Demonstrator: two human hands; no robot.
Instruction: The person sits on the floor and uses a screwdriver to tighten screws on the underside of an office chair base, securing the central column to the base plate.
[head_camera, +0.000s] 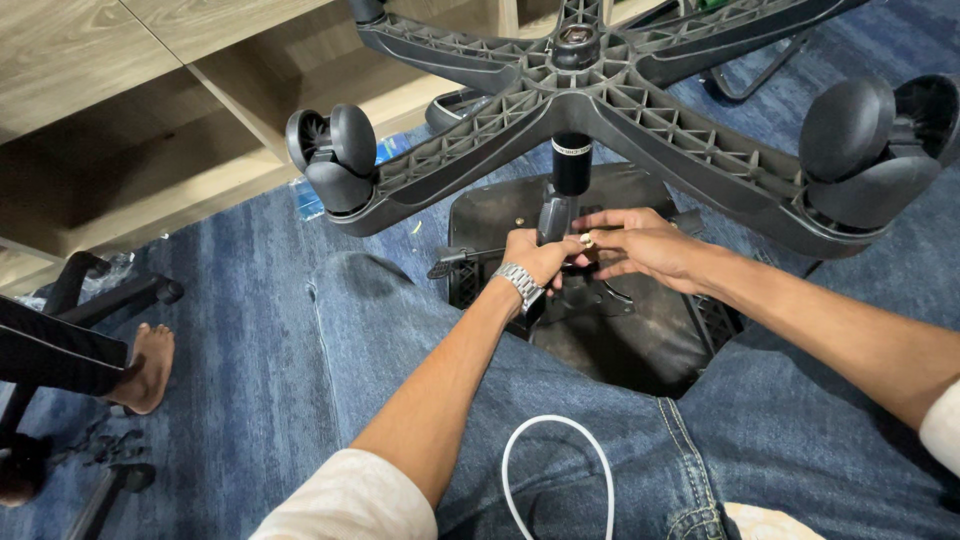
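Note:
An office chair lies upside down in front of me, its black five-star base (620, 110) with castors (335, 160) raised toward the camera. The gas cylinder (570, 170) runs down to the mechanism plate on the seat underside (620, 340). My left hand (535, 258), with a metal wristwatch (520, 285), is closed around the lower part of the cylinder by the mechanism. My right hand (640, 245) meets it from the right, its fingertips pinching a small brass-coloured piece (587, 240) next to the cylinder.
My legs in blue jeans (420, 340) fill the foreground, with a white cable loop (560, 470) on them. Another person's bare foot (148, 365) rests on the blue carpet at left beside a black chair part (110, 295). Wooden shelving (150, 110) stands behind.

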